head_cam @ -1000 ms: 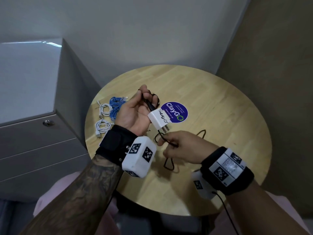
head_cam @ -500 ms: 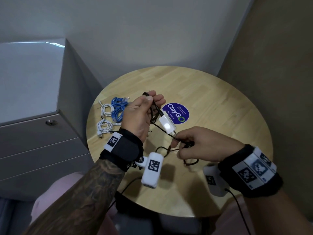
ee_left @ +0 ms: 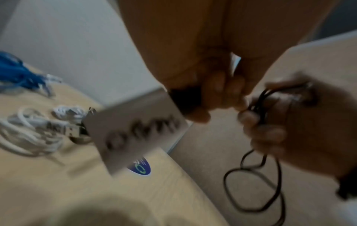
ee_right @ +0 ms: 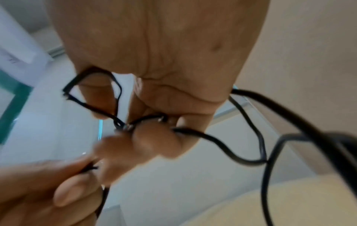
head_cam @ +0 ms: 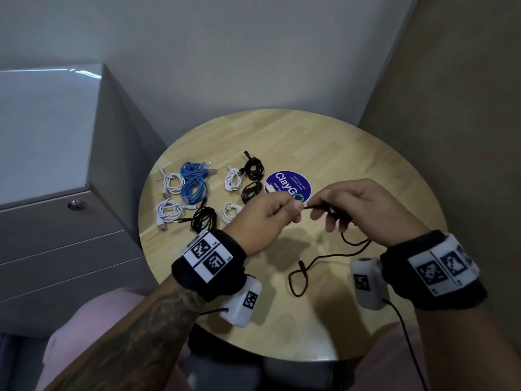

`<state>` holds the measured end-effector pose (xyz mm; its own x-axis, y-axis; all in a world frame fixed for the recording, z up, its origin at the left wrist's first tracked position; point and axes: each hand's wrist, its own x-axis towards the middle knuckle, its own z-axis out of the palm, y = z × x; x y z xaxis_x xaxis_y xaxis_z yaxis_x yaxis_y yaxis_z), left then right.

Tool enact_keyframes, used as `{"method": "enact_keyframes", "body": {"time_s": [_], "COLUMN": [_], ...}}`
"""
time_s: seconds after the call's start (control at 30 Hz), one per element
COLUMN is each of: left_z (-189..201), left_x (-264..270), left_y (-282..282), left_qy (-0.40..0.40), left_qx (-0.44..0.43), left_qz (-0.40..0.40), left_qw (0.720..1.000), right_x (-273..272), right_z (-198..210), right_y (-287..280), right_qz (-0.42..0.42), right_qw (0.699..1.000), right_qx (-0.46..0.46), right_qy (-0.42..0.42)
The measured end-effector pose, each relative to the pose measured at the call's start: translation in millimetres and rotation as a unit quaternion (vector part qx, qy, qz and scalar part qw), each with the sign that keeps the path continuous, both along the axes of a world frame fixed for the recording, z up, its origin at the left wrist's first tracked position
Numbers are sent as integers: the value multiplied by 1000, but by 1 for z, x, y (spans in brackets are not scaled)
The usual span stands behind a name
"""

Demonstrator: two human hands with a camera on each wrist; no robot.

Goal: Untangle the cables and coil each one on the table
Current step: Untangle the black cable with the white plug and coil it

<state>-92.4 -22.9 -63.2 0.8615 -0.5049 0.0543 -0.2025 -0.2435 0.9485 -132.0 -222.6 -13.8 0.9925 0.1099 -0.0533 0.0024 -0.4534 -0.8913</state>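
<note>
While both hands are hovering above the near middle of the table, a thin black cable (head_cam: 324, 206) is stretching between them, round in section and matte. The left hand (head_cam: 265, 221) is pinching one end of it between thumb and forefinger, with a white rectangular charger block (ee_left: 133, 134) bearing blurred dark lettering showing under that hand in the left wrist view. The right hand (head_cam: 363, 207) is curling its fingers around a few gathered loops of the same cable, and the slack is dropping from it in loose, kinked bends onto the wood, where a small plug tip (head_cam: 301, 261) is lying near the front edge.

Beyond the hands, on the far left part of the round, pale wooden table (head_cam: 366, 165), coiled cables are lying in small bundles: two glossy blue ones (head_cam: 194, 179), several white ones (head_cam: 172, 183) and three black ones (head_cam: 253, 168), close together; whether they touch is unclear. A round purple sticker (head_cam: 287, 184) is sitting flat just right of them. Left of the table, a smooth grey cabinet (head_cam: 56, 193) with a round metal lock is standing against the wall.
</note>
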Motion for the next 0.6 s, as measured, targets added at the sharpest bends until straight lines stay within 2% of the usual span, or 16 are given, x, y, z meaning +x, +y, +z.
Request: {"method": "enact_keyframes", "body": {"time_s": [0.1,0.27,0.37,0.5,0.6], "left_z": [0,1,7,14,14], "left_x": [9,16,28,39,39], "left_y": [4,11,27,52,59], "left_qy": [43,142,183,228,245], "left_qx": [-58,-140,-194,-237,-246], "left_qz": [38,80,128,148,131], "left_qw": [997,977,955,933,929], "right_x": [3,14,12,15,18], "right_z": [-5,-13,-13,-20,-23], "right_y": [-7,-23,-39,-63,-65], "right_qz": [-27,-83,-94,-233,-298], "right_qw": [998,990,994,968,951], "right_qx": [45,99,39,66,-34], "right_qy": [40,50,-30,-65,-75]}}
